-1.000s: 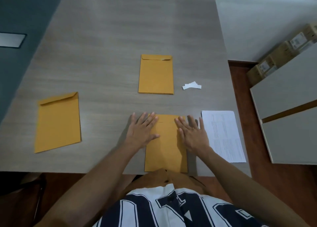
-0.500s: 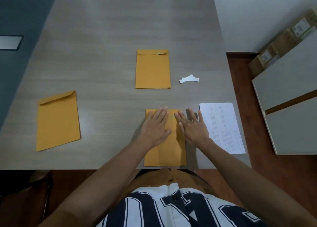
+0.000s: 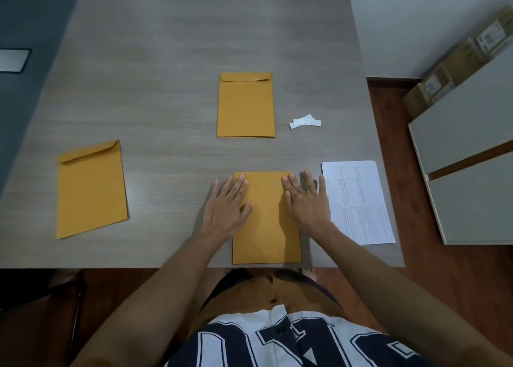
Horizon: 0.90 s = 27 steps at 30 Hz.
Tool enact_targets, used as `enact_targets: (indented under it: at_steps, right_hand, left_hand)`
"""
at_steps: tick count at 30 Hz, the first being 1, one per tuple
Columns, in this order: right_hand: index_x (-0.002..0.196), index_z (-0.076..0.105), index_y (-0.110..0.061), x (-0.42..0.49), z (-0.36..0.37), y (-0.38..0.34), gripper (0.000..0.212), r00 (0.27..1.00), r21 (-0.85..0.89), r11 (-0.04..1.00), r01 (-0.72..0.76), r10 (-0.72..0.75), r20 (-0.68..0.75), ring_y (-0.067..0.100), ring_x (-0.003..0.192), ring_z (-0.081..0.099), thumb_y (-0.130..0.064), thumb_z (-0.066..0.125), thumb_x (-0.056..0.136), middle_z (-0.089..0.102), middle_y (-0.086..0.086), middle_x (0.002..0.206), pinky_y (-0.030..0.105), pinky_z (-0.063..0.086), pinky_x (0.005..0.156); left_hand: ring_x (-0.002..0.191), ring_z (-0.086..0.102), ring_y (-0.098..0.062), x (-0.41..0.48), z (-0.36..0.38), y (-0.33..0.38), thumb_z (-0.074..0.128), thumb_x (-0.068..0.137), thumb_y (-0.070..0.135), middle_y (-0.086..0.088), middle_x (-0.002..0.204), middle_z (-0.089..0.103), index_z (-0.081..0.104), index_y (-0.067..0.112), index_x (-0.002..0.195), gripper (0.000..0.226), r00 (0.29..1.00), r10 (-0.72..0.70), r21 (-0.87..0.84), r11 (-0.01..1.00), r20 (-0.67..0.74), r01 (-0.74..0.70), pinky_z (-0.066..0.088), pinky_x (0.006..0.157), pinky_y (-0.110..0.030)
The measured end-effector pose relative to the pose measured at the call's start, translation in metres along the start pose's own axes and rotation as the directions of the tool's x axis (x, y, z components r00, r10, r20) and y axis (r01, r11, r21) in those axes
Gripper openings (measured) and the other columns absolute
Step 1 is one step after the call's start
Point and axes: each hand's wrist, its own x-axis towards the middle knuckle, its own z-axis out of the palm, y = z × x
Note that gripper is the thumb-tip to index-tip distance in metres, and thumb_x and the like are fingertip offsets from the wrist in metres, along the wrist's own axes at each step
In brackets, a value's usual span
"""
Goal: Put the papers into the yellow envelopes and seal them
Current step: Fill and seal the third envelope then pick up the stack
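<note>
Three yellow envelopes on the grey table (image 3: 172,47), and none of them shows what is inside — every flap is folded down. The near envelope (image 3: 266,222) lies at the table's front edge, right in front of the person, its long axis running straight away from them with the flap end at the far side. The left hand (image 3: 227,208) is flat, palm down, on its left edge, fingers together and pointing away, partly over the envelope and partly over the table. The right hand (image 3: 305,203) is flat too, fingers slightly spread; its inner fingers press the envelope's upper right corner and the outer ones reach toward the stack of printed papers (image 3: 358,200), which sits just beside the envelope on the right. Farther out, the middle envelope (image 3: 245,105) lies parallel — it looks like a small pile, with layered edges at its near end. A few white paper strips (image 3: 305,121) rest to its right. Well off to the left, the left envelope (image 3: 90,190) sits slightly turned.
</note>
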Motion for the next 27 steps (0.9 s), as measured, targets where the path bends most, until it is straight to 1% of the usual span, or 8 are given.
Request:
enact_targets:
  at_steps: [2,4,8,11,17,20,23,27]
  right_hand:
    - [0.157,0.012,-0.021,0.004,-0.005,-0.015,0.054,0.998,0.087,0.994,-0.059,0.061,-0.02,0.027,0.151,-0.007,-0.038,0.009,0.105,0.014,0.0,0.164,0.05,-0.005,0.121]
    - [0.156,0.016,-0.015,0.008,-0.008,-0.031,0.054,0.996,0.169,0.984,-0.056,0.066,-0.055,0.027,0.152,-0.004,-0.034,0.011,0.106,0.016,0.005,0.163,0.046,-0.005,0.122]
    - [0.155,0.014,-0.012,0.009,-0.005,-0.052,0.051,0.979,0.201,0.964,0.176,-0.151,-0.134,0.023,0.152,-0.002,-0.03,0.016,0.107,0.013,0.007,0.163,0.038,-0.004,0.123]
    - [0.156,0.014,-0.014,0.012,-0.001,-0.048,0.051,0.975,0.215,0.952,0.217,-0.204,-0.083,0.018,0.152,0.002,-0.03,0.016,0.108,0.012,0.004,0.164,0.034,-0.002,0.123]
    - [0.156,0.014,-0.017,0.006,0.008,-0.024,0.051,0.982,0.136,0.975,0.173,-0.16,-0.102,0.014,0.151,0.009,-0.032,0.013,0.107,0.018,0.0,0.162,0.037,0.0,0.123]
    - [0.155,0.01,-0.018,-0.001,0.014,0.0,0.052,0.987,0.106,0.984,0.142,-0.132,-0.094,0.014,0.151,0.007,-0.033,0.008,0.106,0.016,0.001,0.163,0.036,0.001,0.124]
    - [0.155,0.009,-0.017,-0.007,0.018,0.009,0.052,0.994,0.126,0.988,0.093,-0.084,-0.075,0.014,0.151,0.005,-0.032,0.007,0.106,0.015,0.001,0.163,0.036,0.0,0.124]
    - [0.155,0.018,-0.016,-0.003,0.015,0.003,0.052,0.996,0.163,0.985,0.052,-0.039,-0.079,0.018,0.151,0.011,-0.032,0.012,0.106,0.022,0.003,0.162,0.037,0.004,0.124]
  left_hand:
    - [0.151,-0.011,-0.016,0.001,0.001,0.002,0.012,0.102,0.052,0.006,0.164,-0.009,-0.006,0.021,0.156,0.064,1.0,0.001,-0.007,1.0,-0.001,-0.001,-0.007,0.122,-0.044]
    - [0.151,-0.012,-0.016,0.002,0.001,-0.001,0.012,0.102,0.051,0.004,0.165,-0.009,-0.005,0.02,0.157,0.065,1.0,0.017,0.009,1.0,-0.006,-0.017,-0.007,0.123,-0.043]
    - [0.152,-0.01,-0.016,0.003,0.0,-0.003,0.015,0.104,0.047,-0.001,0.165,-0.009,-0.003,0.015,0.157,0.065,0.997,0.078,0.003,0.997,-0.004,-0.078,-0.005,0.123,-0.038]
    - [0.152,-0.01,-0.016,0.003,-0.002,-0.002,0.017,0.104,0.046,-0.003,0.165,-0.01,-0.005,0.014,0.156,0.065,0.996,0.082,0.011,0.997,0.015,-0.082,-0.004,0.124,-0.037]
    - [0.152,-0.009,-0.015,0.0,-0.003,-0.002,0.016,0.104,0.046,-0.001,0.165,-0.01,-0.006,0.015,0.157,0.065,0.998,0.065,0.034,0.997,0.015,-0.065,-0.004,0.123,-0.038]
    - [0.151,-0.011,-0.015,0.002,-0.005,-0.004,0.015,0.104,0.045,0.0,0.164,-0.012,-0.007,0.015,0.156,0.064,0.997,0.067,0.022,0.997,0.022,-0.068,-0.005,0.123,-0.037]
    - [0.151,-0.012,-0.015,0.0,-0.002,-0.003,0.015,0.104,0.045,0.0,0.164,-0.013,-0.009,0.015,0.156,0.064,0.998,0.062,0.01,0.998,0.028,-0.062,-0.006,0.123,-0.037]
    - [0.152,-0.009,-0.015,0.003,-0.002,-0.004,0.017,0.104,0.044,-0.001,0.165,-0.01,-0.005,0.015,0.156,0.063,0.997,0.072,-0.02,0.997,0.02,-0.071,-0.004,0.124,-0.036]
